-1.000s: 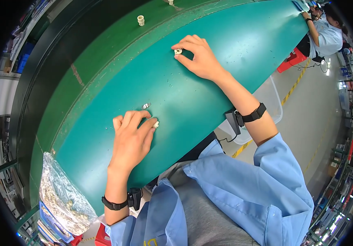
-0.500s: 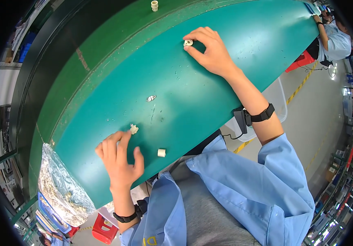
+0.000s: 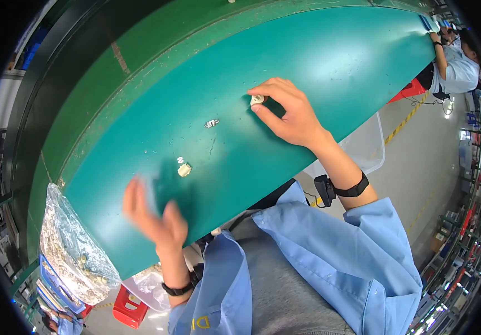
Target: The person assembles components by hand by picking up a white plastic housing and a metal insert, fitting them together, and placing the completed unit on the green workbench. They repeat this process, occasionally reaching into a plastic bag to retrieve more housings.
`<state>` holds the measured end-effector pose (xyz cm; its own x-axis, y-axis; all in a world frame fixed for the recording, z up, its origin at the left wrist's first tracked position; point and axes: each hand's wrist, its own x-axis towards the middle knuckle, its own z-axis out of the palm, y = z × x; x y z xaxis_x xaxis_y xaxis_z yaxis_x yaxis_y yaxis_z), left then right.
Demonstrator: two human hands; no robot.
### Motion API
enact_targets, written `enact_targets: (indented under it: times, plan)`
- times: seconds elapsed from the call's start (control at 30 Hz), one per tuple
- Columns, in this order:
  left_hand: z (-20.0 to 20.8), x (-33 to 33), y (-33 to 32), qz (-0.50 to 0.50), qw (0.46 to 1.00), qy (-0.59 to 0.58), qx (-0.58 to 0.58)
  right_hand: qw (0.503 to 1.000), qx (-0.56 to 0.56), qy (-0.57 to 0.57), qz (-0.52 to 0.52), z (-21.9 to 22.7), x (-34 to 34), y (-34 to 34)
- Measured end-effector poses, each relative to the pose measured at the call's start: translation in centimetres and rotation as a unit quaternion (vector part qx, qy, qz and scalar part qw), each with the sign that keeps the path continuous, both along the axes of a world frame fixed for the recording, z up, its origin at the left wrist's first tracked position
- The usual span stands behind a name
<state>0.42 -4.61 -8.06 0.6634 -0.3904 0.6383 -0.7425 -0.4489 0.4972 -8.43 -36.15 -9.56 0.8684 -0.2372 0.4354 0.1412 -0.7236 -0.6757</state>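
My right hand (image 3: 288, 111) pinches a small cream plastic socket (image 3: 257, 100) between thumb and fingertips, just over the green tabletop (image 3: 329, 72). My left hand (image 3: 154, 218) is smeared by motion above the near left of the table; its thumb stands apart from the fingers, and nothing shows in it. Ahead of that hand lies a small cream plastic piece (image 3: 184, 170), with a tiny pale bit (image 3: 180, 160) beside it. A small metal part (image 3: 212, 123) rests between the two hands. At the table's near edge, close to my body, a cream piece (image 3: 216, 230) partly shows.
A clear plastic bag (image 3: 75, 251) of small cream parts stands off the table's left end, near a blue bin (image 3: 59, 285). Red stools (image 3: 130, 307) and a clear plastic tub (image 3: 363, 148) are below the table. Another person (image 3: 455, 67) sits at the far right end.
My right hand has come nearer with the socket. My left hand has drawn away from the cream piece. The cream cylinder on the near tabletop has left its place; a cream piece now shows at the edge.
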Motion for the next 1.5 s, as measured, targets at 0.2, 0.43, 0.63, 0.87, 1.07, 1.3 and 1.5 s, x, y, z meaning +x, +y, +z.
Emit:
enact_targets:
  times: [0.2,0.43,0.63,0.87,1.07,1.3,1.5]
  plan:
    - [-4.5,-10.9,12.7,-0.203,0.960,0.141,0.130,0.999,0.029,0.020,-0.022,0.4,-0.3,0.3]
    - [-9.4,-11.3,10.0,-0.179,0.922,0.262,0.221,0.998,0.062,0.007,-0.014,-0.8,0.3,0.1]
    - [-9.7,-10.7,9.5,-0.239,0.900,0.251,0.264,1.000,0.004,-0.011,-0.016,-1.0,-0.2,0.4]
    - [-10.3,-10.4,9.2,-0.279,0.890,0.195,0.303,0.978,-0.182,-0.044,-0.090,-0.1,-0.9,1.8]
    - [-8.5,-10.3,9.7,-0.275,0.904,0.211,0.250,0.973,-0.206,-0.097,-0.040,1.4,0.6,5.8]
    - [2.1,-10.9,12.0,-0.230,0.953,0.056,0.190,0.967,-0.249,-0.020,-0.043,0.7,3.0,7.1]
    - [2.0,-0.3,7.2,-0.081,0.976,0.040,0.199,0.983,-0.182,-0.036,-0.015,0.9,2.3,7.9]
